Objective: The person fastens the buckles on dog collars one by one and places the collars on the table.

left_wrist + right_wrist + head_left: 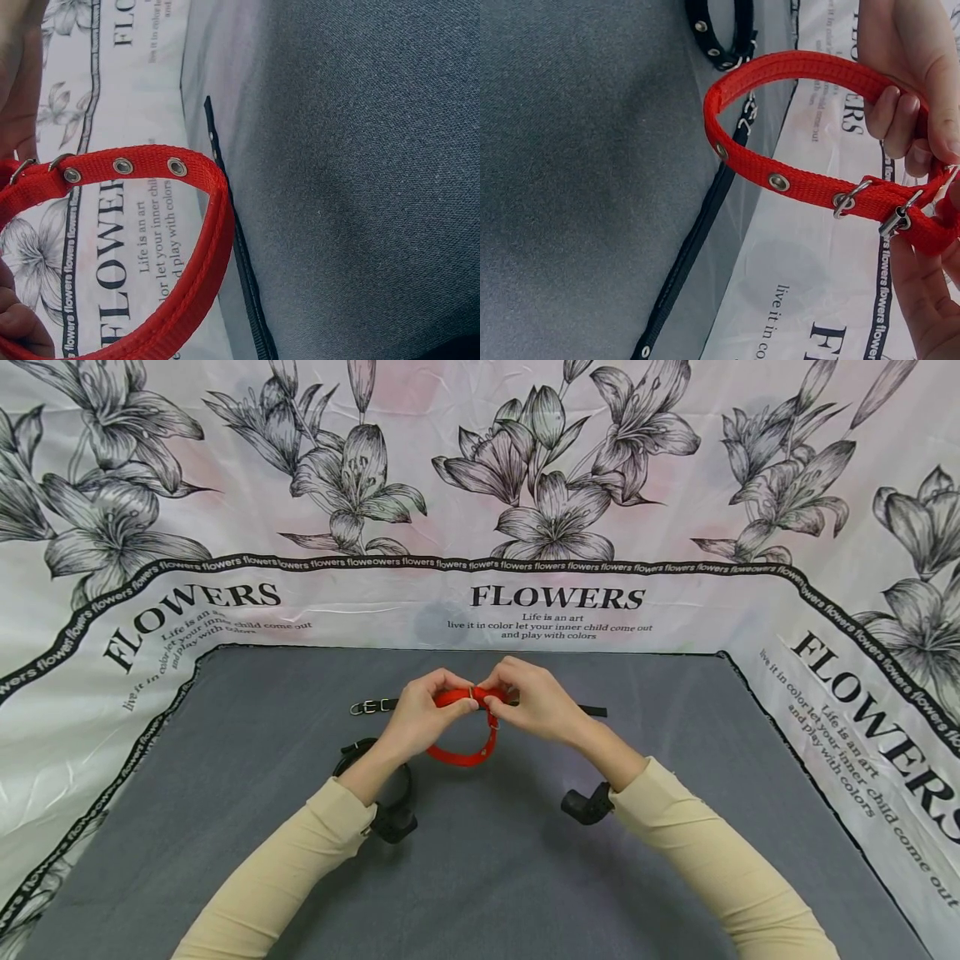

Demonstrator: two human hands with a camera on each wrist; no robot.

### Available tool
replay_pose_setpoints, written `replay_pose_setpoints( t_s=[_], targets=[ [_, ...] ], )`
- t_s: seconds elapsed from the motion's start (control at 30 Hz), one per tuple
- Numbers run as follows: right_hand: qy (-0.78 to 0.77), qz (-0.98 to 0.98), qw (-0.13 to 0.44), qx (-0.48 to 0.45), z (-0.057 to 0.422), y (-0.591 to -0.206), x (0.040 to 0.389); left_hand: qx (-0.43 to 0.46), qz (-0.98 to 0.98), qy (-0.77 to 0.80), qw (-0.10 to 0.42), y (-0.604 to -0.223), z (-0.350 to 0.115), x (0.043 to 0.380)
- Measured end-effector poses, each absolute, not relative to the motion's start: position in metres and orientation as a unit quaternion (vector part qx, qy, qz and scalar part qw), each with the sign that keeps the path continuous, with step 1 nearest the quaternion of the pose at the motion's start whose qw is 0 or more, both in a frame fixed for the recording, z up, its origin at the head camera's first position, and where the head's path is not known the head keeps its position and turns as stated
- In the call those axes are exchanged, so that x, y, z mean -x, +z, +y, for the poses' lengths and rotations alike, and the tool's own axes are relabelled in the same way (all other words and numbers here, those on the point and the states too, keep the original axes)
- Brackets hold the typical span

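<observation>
Both hands hold a red collar, bent into a loop above the table, with metal eyelets along its strap. My left hand pinches it between thumb and fingers on the left. On the other side, my right hand grips it near the buckle, fingertips close to those of the left hand. In the right wrist view the strap runs through a metal loop and the buckle. Behind the hands, a black collar lies stretched out, its middle hidden; its buckle is at the left.
A second black collar, looped and with eyelets, lies at the left, partly hidden by the left wrist in the head view. Grey cloth covers the table. A flower-printed white curtain stands along the back and sides.
</observation>
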State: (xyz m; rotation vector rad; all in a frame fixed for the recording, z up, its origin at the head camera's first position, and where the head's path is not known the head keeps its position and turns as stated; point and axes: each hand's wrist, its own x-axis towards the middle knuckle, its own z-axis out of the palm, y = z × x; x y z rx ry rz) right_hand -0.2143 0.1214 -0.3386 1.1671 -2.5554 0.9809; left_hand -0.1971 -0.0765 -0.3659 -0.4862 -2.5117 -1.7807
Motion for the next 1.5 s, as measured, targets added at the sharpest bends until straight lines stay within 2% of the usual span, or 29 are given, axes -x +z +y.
replay_pose_setpoints(
  t_s=[0.47,0.8,1.23,1.5],
  targets=[
    [0.293,-0.863,0.092,-0.402,0.122,-0.339,0.214,0.150,-0.797,-0.584,0.018,-0.366,-0.074,0.195],
    [0.333,-0.860,0.097,-0.374,0.120,-0.344,0.211,0.136,-0.806,-0.575,0.025,-0.370,-0.073,0.196],
    [0.432,-0.845,0.021,-0.313,0.127,-0.345,0.206,0.130,-0.796,-0.590,0.032,-0.369,-0.074,0.195],
    [0.448,-0.839,0.050,-0.303,0.123,-0.352,0.207,0.109,-0.793,-0.599,0.034,-0.364,-0.068,0.192]
  ],
)
